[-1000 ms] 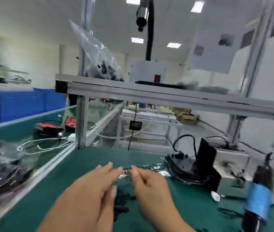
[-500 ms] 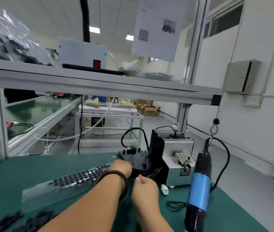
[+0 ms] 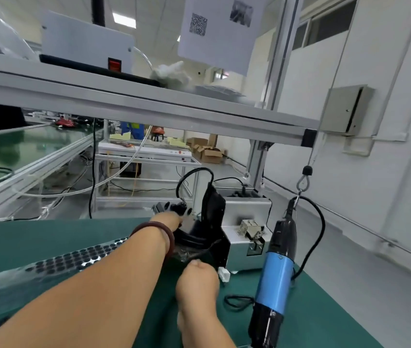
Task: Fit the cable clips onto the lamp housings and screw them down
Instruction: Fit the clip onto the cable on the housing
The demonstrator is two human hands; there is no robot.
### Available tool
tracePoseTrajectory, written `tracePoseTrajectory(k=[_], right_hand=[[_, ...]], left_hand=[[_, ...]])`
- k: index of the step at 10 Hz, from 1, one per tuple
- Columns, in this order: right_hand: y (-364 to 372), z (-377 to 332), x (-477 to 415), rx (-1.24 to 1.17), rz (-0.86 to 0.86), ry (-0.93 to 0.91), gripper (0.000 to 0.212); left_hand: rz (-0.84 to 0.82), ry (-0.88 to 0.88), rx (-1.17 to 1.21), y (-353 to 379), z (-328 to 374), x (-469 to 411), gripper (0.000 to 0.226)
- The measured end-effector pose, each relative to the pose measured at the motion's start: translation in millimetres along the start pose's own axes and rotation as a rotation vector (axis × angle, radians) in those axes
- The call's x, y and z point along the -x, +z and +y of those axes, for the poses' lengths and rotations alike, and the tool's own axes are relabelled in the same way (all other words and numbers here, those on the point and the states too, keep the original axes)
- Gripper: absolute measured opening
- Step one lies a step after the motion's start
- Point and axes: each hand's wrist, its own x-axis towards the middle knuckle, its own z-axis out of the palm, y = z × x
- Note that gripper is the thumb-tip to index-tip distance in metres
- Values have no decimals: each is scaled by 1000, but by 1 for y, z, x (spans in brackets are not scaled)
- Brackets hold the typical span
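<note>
A green counter (image 3: 36, 237) fills the lower view, and a long aluminium shelf rail (image 3: 149, 106) spans it overhead, carrying a white box with a red switch (image 3: 86, 43). A paper sheet with a printed code (image 3: 220, 31) hangs in front of the frame's right post. At the counter's far right stands a silver feeder box (image 3: 246, 243), with a black upright panel (image 3: 214, 209) against its left side. A blue and black electric screwdriver (image 3: 274, 275) hangs from a hook on a cord just in front of the box, tip down. A clear strip of dark round pads (image 3: 74, 258) lies flat on the left, and the left forearm crosses over its near end. The black lamp housing (image 3: 194, 238) sits on the counter, tucked against the panel's foot, its cable arching up behind; the forearm and a dark red bracelet (image 3: 166, 234) cover its left part. The left grip (image 3: 168, 218) rests on the housing's far end, fingers hidden behind the back of the hand, so how far it is closed cannot be told. The right grip (image 3: 197, 280) sits at the housing's near edge, fingers curled under and thumb tip up; whether it holds anything cannot be seen. A black cable loop (image 3: 238, 301) lies on the counter, and a small white connector (image 3: 224, 273) just right of that hand.
</note>
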Motion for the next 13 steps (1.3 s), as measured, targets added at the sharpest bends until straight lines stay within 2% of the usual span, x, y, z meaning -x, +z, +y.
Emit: tracePoseTrajectory(k=[1,2,3,4,5,6,7,8,9,10,11,12,13], right_hand=[[-8,-16,14,-91,19,0,40],[-19,-31,26,-344,-98,6,55],[-27,-44,33,-476,-266,36,63],[-29,-48,39,-301,-402,-114,32],[-30,-49,49,-90,-528,-240,39],[-34,-44,62,113,-736,-311,43],[-37,-40,70,273,-843,-364,47],[-39,-38,71,357,-916,-412,43],[-37,-35,74,399,-946,-443,45],[-35,-35,77,451,-945,-483,42],[-34,-36,77,461,-935,-564,39],[-31,-34,77,453,-900,-566,35],[-30,-34,78,419,-899,-532,38]], left_hand=[[6,-46,188,-30,10,31,20],[-23,7,167,-68,14,58,11],[-42,17,106,-101,-3,107,16],[-84,-30,114,-116,-39,151,21],[-35,5,6,-126,-77,185,24],[55,26,-177,-131,-102,207,38],[105,82,-285,-134,-111,230,41],[103,179,-400,-143,-118,236,47],[151,237,-656,-146,-117,233,75],[167,455,-881,-143,-109,232,82],[99,803,-877,-143,-94,217,36],[154,852,-715,-136,-70,186,28],[101,636,-209,-122,-47,148,27]])
